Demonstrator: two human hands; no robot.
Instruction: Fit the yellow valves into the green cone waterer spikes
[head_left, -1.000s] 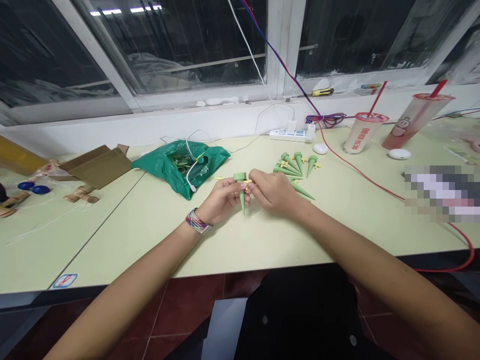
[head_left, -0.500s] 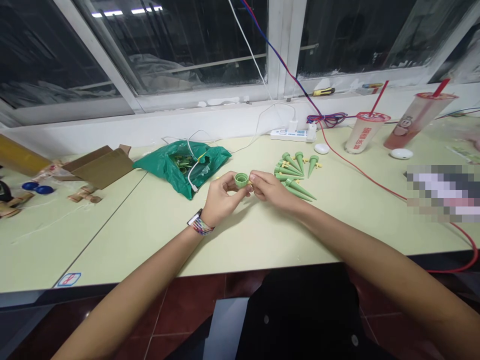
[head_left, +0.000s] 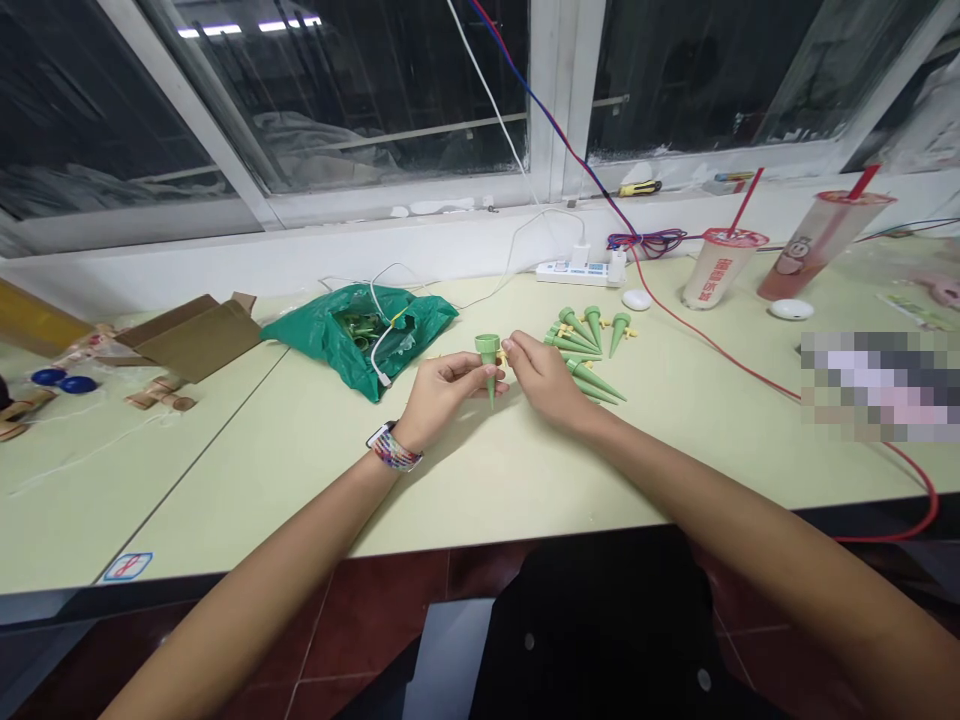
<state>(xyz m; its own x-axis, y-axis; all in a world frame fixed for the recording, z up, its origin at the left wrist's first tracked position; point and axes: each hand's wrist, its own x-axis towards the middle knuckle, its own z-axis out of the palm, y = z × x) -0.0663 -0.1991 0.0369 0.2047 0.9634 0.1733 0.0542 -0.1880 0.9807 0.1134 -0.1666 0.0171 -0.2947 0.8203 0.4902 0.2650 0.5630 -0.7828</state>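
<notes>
A green plastic watering spike is held upright above the table, its wide threaded mouth up and its point down. The fingers of my left hand are closed around its body. A small yellow valve sticks out of the spike's right side. My right hand pinches this valve between thumb and forefinger; its outer end is hidden by the fingertips. Just right of my right hand lies a group of similar green spikes, several with yellow valves on them.
A torn green plastic bag with green parts inside and a white cable on it lies to the left. Cardboard and wooden toys sit farther left. Behind are a power strip and two drink cups. A red cable crosses the right side.
The spike has tipped from its open mouth facing me to upright, so its side and point now show. My hands remain on it, the right slightly farther from the left.
</notes>
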